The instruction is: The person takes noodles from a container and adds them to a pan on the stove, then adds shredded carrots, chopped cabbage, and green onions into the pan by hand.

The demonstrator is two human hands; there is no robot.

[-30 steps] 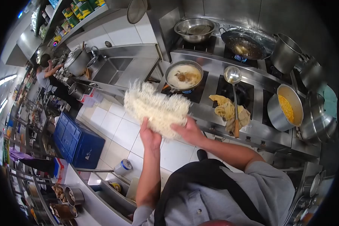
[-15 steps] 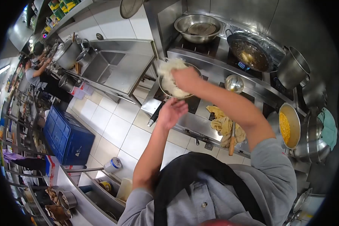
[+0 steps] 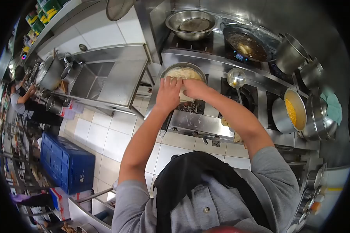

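A round frying pan [image 3: 203, 70] on the near left burner holds a layer of pale shreds [image 3: 184, 73], which could be potato or cheese. Over its left side lies my left hand [image 3: 169, 93], fingers stretched out side by side on the shreds. My right hand [image 3: 198, 89] reaches in from the right, its fingertips close to those of the left. How far its fingers are curled is hidden. Loose shreds [image 3: 190, 118] are scattered on the stove [image 3: 216, 126] in front of the pan.
A wok [image 3: 247, 40] with food sits over a blue flame at the back. Near it are a ladle [image 3: 236, 77], a metal basin [image 3: 190, 23] and a pot of yellow bits [image 3: 295, 112]. A sink [image 3: 93, 83] and a blue crate [image 3: 66, 163] stand left; another person [image 3: 25, 101] works beyond.
My right hand has lowered from above the pan, where it held a clump of shreds. My left hand has moved up from below the rim onto the pan. Shreds now lie on the stove front.
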